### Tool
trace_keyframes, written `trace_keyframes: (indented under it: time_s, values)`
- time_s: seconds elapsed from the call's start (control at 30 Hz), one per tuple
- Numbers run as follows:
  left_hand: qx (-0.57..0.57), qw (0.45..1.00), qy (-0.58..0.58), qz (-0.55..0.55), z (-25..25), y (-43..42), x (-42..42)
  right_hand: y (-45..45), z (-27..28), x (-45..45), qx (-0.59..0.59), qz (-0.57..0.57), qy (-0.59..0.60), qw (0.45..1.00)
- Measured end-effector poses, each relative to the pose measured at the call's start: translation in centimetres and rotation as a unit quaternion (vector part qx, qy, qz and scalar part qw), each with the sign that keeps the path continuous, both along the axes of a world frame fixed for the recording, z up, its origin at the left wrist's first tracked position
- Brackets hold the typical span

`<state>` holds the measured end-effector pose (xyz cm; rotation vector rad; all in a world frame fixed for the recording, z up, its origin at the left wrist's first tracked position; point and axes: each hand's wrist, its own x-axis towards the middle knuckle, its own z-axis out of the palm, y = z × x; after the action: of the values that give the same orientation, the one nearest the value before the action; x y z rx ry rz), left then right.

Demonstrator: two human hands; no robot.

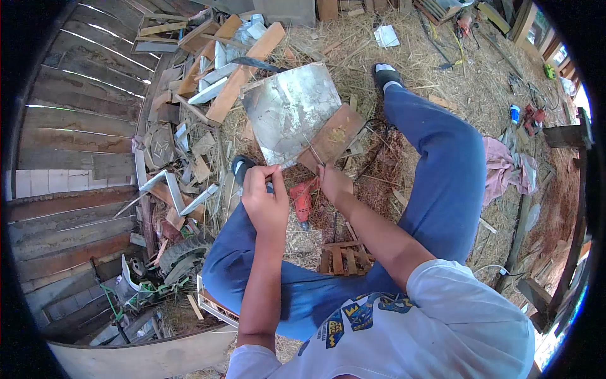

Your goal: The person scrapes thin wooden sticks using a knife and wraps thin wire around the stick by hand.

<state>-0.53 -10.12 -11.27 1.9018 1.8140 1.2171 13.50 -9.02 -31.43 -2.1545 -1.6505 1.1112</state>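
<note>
Between my legs, a square board with a worn, silvery-grey face (pixel 290 104) lies on the straw floor. A brown wood piece (pixel 338 132) rests over its lower right corner. My left hand (pixel 265 199) is raised at the board's near edge, fingers pinched together; whatever they hold is too small to make out. My right hand (pixel 334 184) is closed at the near end of the brown wood piece, around a thin wire-like strip (pixel 311 149) that runs up over the wood. On the floor between my hands lies a red power tool (pixel 302 201), perhaps a drill.
Scrap wood (pixel 243 76) is heaped at the left, beside a plank wall (pixel 76 126). A small slatted wooden piece (pixel 346 259) lies close to me. A pink cloth (pixel 499 170) is at the right, with a blue can (pixel 514 114) beyond it.
</note>
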Motion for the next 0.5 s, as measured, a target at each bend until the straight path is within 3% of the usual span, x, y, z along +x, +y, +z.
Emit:
trace_keyframes:
  time_s: [0.5]
  values:
    - [0.017, 1.0, -0.017, -0.005, -0.2, -0.6, 0.6, 0.6, -0.7, 0.9, 0.008, 0.018, -0.009, 1.0]
